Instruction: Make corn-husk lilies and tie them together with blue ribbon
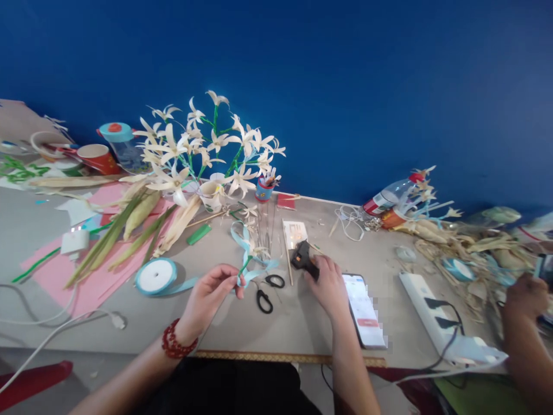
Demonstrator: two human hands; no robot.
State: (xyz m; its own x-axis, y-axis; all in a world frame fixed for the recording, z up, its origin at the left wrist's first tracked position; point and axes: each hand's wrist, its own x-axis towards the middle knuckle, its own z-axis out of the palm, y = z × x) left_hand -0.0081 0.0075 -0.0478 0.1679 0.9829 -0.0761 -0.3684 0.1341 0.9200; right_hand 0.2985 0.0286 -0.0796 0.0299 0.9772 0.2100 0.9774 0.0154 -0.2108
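Observation:
My left hand point(216, 288), with a red bead bracelet at its wrist, pinches a small flower's green stem point(246, 265) between thumb and fingertips. The pale flower head point(258, 251) points up and away from me. Light blue ribbon point(185, 285) trails beside this hand from a ribbon spool point(156, 276). My right hand point(327, 282) is closed around the handle of a black glue gun point(300, 255), whose body rests low over the table. Black-handled scissors point(265, 301) lie between my hands, their blades partly hidden.
Pale handmade flowers point(173, 144) stand in a cup at the back. Pink paper point(108, 288) and corn husks point(140, 216) lie left. To the right are a lit phone point(365, 311), a power strip point(425, 311), a bottle point(386, 199) and another person's hand point(525, 295).

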